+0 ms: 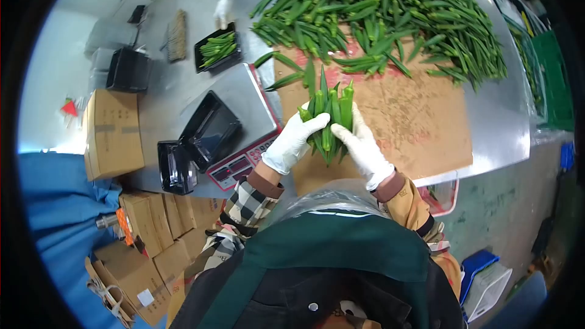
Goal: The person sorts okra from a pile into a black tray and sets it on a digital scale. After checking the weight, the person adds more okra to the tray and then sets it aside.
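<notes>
While a bunch of green okra [335, 106] is pinched by the white-gloved left hand [292, 143] and right hand [364, 151], both thumbs laid across it, it is held over a cardboard sheet [420, 122] on the tabletop [512, 128]. Red print [417, 138] on the sheet cannot be read, nor can the nearby scale's [255, 106] markings.

Just one camera is used. It sits on the head and looks forward and down. The green and black top [335, 248] is very near, at the bottom. A bunch of okra [334, 106] is close to the middle. The steel bench [506, 127] spreads out below. The very wide view bends toward dark, round edges.
</notes>
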Demonstrator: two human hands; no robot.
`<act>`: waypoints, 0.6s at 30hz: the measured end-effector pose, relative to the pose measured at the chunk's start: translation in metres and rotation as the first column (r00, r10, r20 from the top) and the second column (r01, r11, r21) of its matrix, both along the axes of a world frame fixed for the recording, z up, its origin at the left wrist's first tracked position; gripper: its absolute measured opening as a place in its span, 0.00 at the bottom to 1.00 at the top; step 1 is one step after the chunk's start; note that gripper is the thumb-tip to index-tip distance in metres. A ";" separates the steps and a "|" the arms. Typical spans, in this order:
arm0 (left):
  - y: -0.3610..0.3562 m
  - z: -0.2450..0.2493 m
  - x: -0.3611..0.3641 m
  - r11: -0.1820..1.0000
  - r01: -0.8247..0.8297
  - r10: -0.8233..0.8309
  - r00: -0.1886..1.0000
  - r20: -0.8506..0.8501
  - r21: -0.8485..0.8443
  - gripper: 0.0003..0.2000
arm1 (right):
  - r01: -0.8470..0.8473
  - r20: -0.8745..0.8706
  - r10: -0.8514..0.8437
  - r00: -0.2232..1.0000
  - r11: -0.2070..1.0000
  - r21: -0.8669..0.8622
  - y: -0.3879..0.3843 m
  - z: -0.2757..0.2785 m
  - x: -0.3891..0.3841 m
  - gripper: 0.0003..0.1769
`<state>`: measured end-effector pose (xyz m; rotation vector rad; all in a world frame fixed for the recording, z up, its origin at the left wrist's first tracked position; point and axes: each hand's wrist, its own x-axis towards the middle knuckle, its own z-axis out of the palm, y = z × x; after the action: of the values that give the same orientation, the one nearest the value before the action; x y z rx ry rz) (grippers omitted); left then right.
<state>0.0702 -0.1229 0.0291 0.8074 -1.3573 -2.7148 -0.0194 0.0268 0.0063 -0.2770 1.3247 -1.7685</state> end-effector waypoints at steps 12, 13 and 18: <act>-0.158 0.125 0.144 0.788 0.034 0.120 0.971 0.207 -0.615 0.28 | -0.492 0.156 0.549 0.821 0.820 -0.293 -0.189 0.055 0.111 0.62; -0.170 0.125 0.154 0.753 0.094 0.091 0.965 0.244 -0.651 0.29 | -0.540 0.148 0.585 0.797 0.801 -0.261 -0.197 0.045 0.115 0.56; -0.206 0.029 0.210 0.413 0.319 0.112 0.912 0.395 -0.853 0.31 | -0.674 0.248 0.686 0.684 0.725 -0.142 -0.192 0.032 0.095 0.34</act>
<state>0.2805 -0.3284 0.0579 1.1185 -2.6248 -1.3275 0.0761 -0.1647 0.0387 -0.4532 0.8132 -1.1317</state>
